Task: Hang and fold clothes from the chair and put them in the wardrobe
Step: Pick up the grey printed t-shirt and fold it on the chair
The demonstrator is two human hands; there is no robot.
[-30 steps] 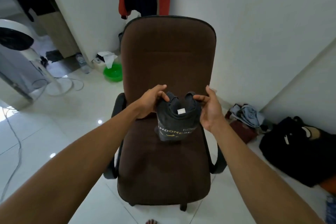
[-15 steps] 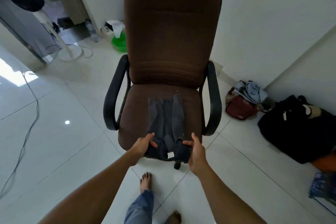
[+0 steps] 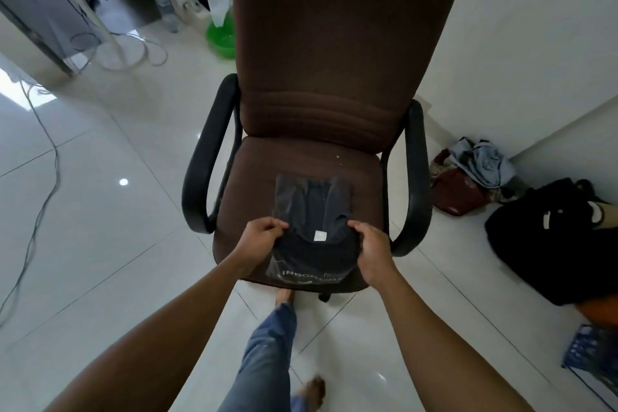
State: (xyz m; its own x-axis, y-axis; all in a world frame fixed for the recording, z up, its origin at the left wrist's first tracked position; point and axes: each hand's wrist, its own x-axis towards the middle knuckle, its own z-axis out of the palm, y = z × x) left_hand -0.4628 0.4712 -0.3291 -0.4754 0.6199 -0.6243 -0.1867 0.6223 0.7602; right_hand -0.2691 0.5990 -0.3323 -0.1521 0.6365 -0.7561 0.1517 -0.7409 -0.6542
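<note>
A dark grey T-shirt with a white neck label lies folded lengthwise on the seat of the brown office chair. Its collar end is doubled back toward the seat's front edge, where white lettering shows. My left hand pinches the shirt's left shoulder edge. My right hand grips the right shoulder edge. Both hands are over the front half of the seat.
A black bag and a heap of clothes lie on the floor by the right wall. A green basin stands behind the chair on the left, near a fan base and cables. My bare feet are under the seat's front edge.
The shirt went from held up in the air to laid along the seat. Both hands have since moved forward, folding the collar end over.
</note>
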